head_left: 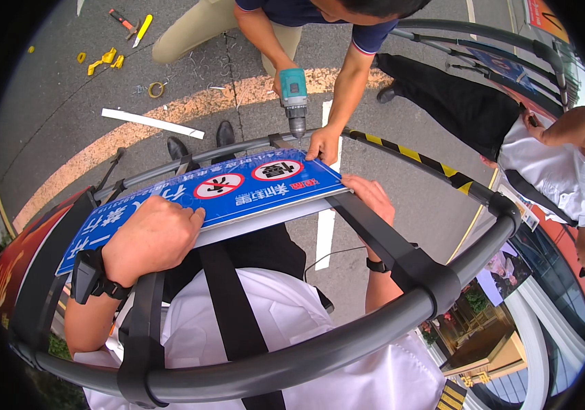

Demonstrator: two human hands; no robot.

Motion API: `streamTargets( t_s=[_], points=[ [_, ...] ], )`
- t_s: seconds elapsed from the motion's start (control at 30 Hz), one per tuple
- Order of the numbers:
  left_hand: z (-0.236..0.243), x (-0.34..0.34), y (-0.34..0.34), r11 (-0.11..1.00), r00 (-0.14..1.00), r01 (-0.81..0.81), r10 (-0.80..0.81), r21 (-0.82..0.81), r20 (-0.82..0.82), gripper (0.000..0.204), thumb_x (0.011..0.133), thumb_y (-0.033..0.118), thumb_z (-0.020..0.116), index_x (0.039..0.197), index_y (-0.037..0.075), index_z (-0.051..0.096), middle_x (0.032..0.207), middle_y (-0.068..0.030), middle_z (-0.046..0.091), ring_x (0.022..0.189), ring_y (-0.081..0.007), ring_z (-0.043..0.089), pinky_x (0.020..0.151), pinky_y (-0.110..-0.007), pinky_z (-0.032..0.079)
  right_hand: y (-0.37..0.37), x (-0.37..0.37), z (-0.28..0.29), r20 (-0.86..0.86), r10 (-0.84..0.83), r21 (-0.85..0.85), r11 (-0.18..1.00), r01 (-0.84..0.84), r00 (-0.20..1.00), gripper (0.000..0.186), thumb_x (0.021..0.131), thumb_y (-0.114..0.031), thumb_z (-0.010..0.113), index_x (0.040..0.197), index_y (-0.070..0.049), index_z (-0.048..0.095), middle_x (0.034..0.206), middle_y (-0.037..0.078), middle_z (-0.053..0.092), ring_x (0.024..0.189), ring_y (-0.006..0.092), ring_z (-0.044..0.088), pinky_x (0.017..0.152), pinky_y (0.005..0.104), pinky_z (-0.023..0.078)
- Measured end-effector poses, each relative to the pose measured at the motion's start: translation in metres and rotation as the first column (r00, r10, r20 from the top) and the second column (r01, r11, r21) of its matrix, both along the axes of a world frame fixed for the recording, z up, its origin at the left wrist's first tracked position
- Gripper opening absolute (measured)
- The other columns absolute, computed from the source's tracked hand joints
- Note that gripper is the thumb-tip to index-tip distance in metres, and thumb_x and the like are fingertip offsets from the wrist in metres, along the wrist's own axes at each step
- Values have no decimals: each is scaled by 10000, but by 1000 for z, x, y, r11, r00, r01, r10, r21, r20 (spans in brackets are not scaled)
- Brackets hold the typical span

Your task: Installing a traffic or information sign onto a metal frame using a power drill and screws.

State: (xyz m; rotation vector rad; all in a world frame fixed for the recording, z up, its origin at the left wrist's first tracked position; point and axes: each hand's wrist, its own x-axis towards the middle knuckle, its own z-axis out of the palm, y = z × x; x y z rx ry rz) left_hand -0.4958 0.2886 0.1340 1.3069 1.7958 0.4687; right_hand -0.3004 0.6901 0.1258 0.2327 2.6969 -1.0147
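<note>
A blue sign board point(237, 208) with white lettering and two round red-ringed symbols lies slanted across dark metal bars in front of me. My left hand point(155, 232), with a black device on the wrist, is closed over its near left part, the fingertips partly hidden. At the board's right end, my right hand point(373, 198) grips the corner, the underside fingers out of sight. Across from me a co-worker holds a teal cordless drill point(294, 92), its bit pointing down at the far right corner. The co-worker's other hand point(323, 143) presses that corner beside the bit.
Curved dark tubing point(292, 376) runs close in front of my chest. A black-and-yellow striped bar point(408, 158) extends right. On the ground lie a hammer point(123, 22), a yellow cutter point(143, 31), a tape roll point(156, 89) and a white strip point(152, 123). Another person point(545, 150) stands right.
</note>
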Motion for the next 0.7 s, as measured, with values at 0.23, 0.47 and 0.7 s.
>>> streamTargets(
  t_s=[0.23, 0.47, 0.7],
  points=[
    [0, 0, 0, 1000, 1000, -12, 12, 22, -1, 190, 991, 84, 707, 1062, -78, 776, 793, -175, 747, 751, -361, 781, 705, -471, 617, 0, 0, 2, 10, -2, 2, 1000, 2, 1000, 396, 963, -78, 824, 1357, -37, 802, 1348, 183, 813, 1074, 328, 749, 954, 418, 601],
    [0, 2, 0, 999, 1000, -22, 22, 31, -5, 186, 982, 75, 717, 1064, -81, 778, 777, -176, 738, 741, -359, 777, 706, -472, 616, 1, 2, -1, 17, -5, -2, 1000, 5, 1000, 411, 953, -56, 817, 1363, -39, 801, 1354, 181, 813, 1077, 325, 748, 950, 411, 603],
    [0, 1, 0, 1000, 1000, -22, 22, 21, -2, 202, 979, 82, 724, 1075, -86, 782, 792, -178, 750, 756, -355, 785, 719, -468, 620, 2, 3, -2, 8, -7, 4, 1000, 7, 1000, 413, 944, -53, 826, 1356, -36, 802, 1346, 177, 817, 1055, 322, 745, 938, 412, 604]
  ],
)
